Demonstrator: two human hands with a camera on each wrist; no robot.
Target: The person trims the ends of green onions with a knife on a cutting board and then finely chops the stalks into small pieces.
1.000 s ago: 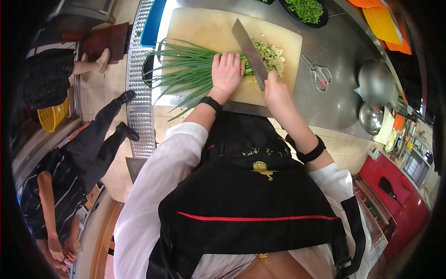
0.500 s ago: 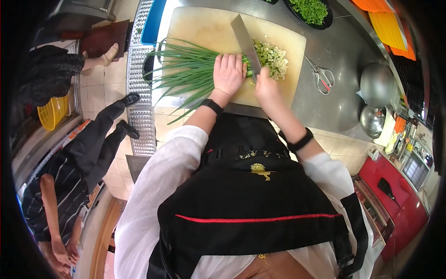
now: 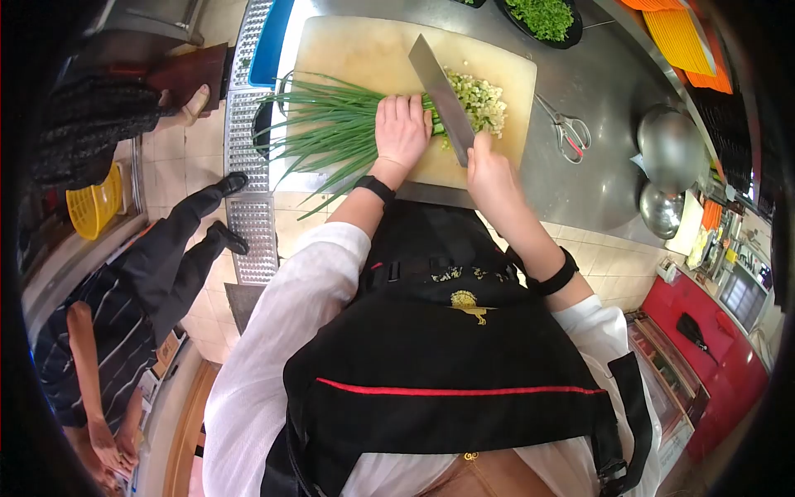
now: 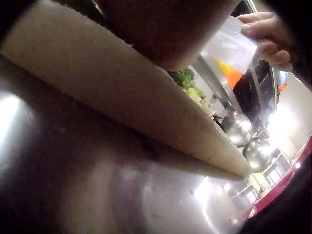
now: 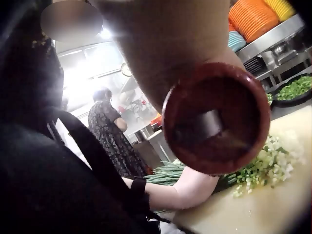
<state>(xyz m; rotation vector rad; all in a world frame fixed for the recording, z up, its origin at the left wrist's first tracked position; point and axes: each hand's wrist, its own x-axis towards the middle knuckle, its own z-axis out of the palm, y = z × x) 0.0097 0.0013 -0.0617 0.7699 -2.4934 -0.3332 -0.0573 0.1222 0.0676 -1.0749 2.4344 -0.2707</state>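
A bunch of green onions (image 3: 323, 120) lies across the cutting board (image 3: 356, 41), its long leaves hanging past the left edge. My left hand (image 3: 403, 132) holds the bunch down near its cut end. In my right hand (image 3: 494, 178) is the handle of a cleaver (image 3: 441, 95), its blade slanting just right of the left fingers. Chopped green onion (image 3: 480, 101) is heaped right of the blade. The right wrist view shows the round butt of the cleaver handle (image 5: 217, 119) up close. The board's thick side (image 4: 122, 92) fills much of the left wrist view.
Scissors (image 3: 566, 128) lie right of the board on the steel counter (image 3: 604, 91). Behind is a black bowl of chopped greens (image 3: 546, 18). Metal bowls (image 3: 662, 211) and stacked orange and yellow plates (image 3: 679, 41) stand at the right. Two other people are at the left.
The cleaver dips toward the green onions half a second ago and now leans over with more of its blade face showing. My left hand keeps its place on the bunch. A bystander's foot shifts.
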